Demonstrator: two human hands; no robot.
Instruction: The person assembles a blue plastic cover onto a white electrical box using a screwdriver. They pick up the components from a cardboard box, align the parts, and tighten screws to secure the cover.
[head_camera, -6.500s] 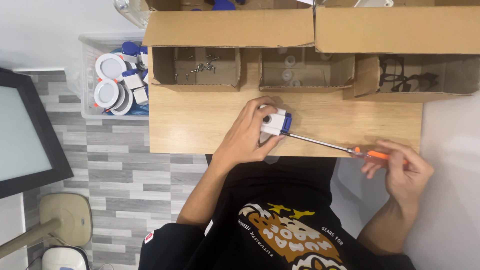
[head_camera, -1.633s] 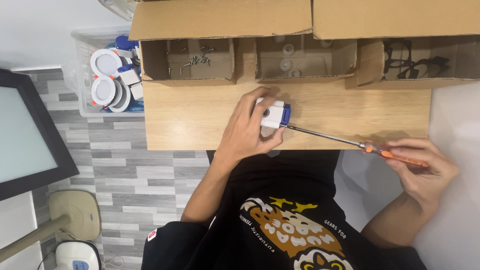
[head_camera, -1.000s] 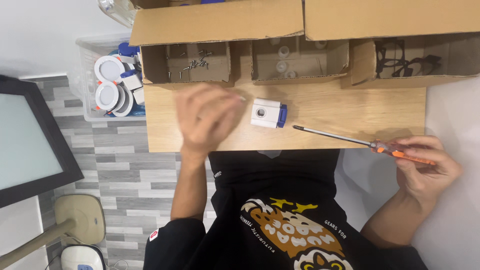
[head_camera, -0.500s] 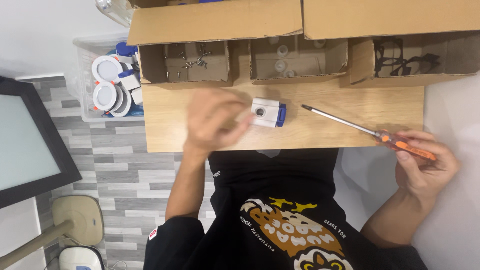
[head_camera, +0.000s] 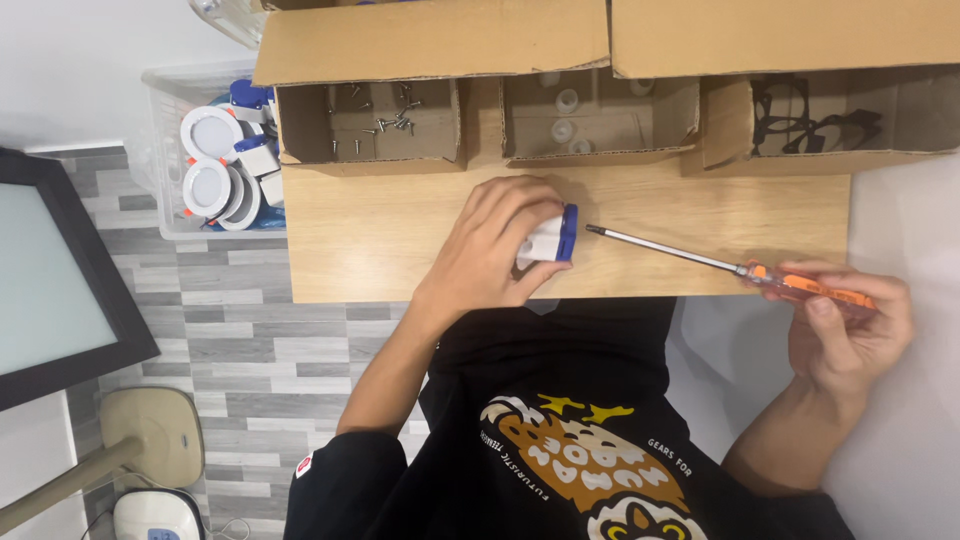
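**Two hands, one small plastic box and a screwdriver**

Two bare hands work at the near edge of a wooden table (head_camera: 380, 250). The left hand (head_camera: 490, 260) comes in from seven o'clock with the forearm angled up and the wrist bent, its fingers curled closed over a small white box with a blue end (head_camera: 553, 238), thumb beneath and fingertips on top. The box sits on the table near its middle, pinned under that grip. It looks like light, hard, smooth plastic, likely to skid on the wood, so holding it by its flat sides as the hand does seems soundest.

At four o'clock from the box, the right hand (head_camera: 850, 335) is wrapped shut round the orange handle of a screwdriver (head_camera: 700, 260), held off the table's corner. Its thin, stiff steel shaft points at ten o'clock, the tip just beside the blue end, not touching.

Farther off, at twelve o'clock, stand three open cardboard boxes: one with loose screws (head_camera: 375, 115), one with white rings (head_camera: 570, 115), one with black wire parts (head_camera: 810, 110). At ten o'clock a clear tub (head_camera: 165, 150) holds round white lamps (head_camera: 210, 160).
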